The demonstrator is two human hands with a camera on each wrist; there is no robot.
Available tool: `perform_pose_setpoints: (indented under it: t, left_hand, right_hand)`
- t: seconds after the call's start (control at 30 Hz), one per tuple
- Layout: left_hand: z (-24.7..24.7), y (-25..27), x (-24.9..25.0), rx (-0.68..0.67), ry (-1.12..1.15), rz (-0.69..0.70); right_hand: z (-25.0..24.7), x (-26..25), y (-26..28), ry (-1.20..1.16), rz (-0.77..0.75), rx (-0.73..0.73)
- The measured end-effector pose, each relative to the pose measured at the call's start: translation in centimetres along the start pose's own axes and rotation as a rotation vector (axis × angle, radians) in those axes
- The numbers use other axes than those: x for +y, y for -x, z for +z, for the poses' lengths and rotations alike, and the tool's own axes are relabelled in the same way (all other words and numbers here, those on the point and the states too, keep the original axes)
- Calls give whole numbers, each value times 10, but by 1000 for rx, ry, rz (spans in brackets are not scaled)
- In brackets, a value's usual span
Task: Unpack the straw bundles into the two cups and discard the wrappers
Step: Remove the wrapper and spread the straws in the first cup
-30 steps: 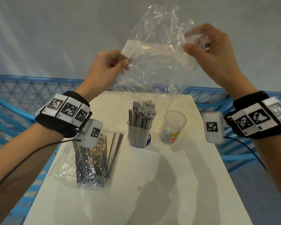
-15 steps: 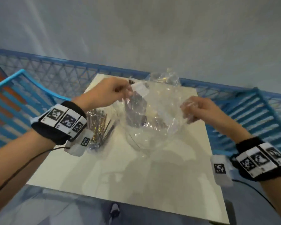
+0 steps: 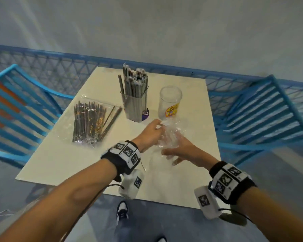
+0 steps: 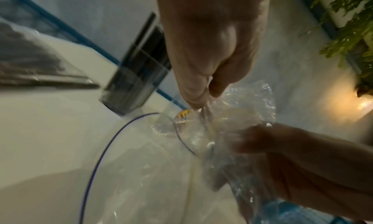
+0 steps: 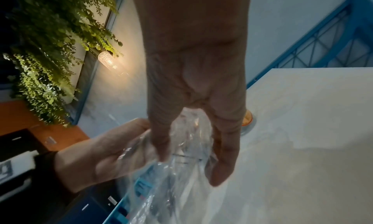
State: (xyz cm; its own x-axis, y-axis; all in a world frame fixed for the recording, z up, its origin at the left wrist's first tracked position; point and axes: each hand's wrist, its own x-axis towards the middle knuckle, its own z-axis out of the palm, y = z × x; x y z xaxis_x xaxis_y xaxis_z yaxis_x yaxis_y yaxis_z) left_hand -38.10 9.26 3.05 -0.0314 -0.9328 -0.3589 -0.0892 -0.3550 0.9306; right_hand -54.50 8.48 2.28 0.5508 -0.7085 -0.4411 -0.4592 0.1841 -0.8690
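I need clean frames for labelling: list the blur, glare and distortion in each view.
Head: sharp, wide-angle bending of the blue railing. Left wrist: motion blur smears the right hand and straw cup. Right wrist: lamp glare, clear wrapper streaked with blur.

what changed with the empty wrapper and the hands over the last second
The empty wrapper, held spread up high a second ago, has come down to just above the table and is bunched between both hands. The left hand still pinches it; the right hand now lies against it with fingers extended. The full cup, empty cup and unopened straw bundle kept their places.
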Motion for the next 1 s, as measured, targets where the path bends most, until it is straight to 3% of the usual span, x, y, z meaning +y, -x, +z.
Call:
perform_pose_setpoints:
  t: [0.13,0.27,0.37,0.5,0.7,0.9,1.0]
  left_hand:
    - [29,-14,-11,-96,-278,-115]
    - [46,-15,-17,-72,-416,-57]
    - [59,-13,-25,-182,-542,-30]
    - [70,-19,-38,-250,-743,-75]
    - [67,-23,-28,-149,-694,-75]
    - [40,-21,6,-126,-508,-158]
    - [25,-22,14,-67,-539,-110]
  right_hand:
    - [-26,33,1,42,115,237]
    - [-52,57,3,-126,272,263]
    - [-64,68,1,-88,294,384]
    - [-73,73,9,-27,358,399]
    - [-90,76,23,141,324,414]
    - [-101,69,20,428,200,350]
    - [-105,58,23,469,212,276]
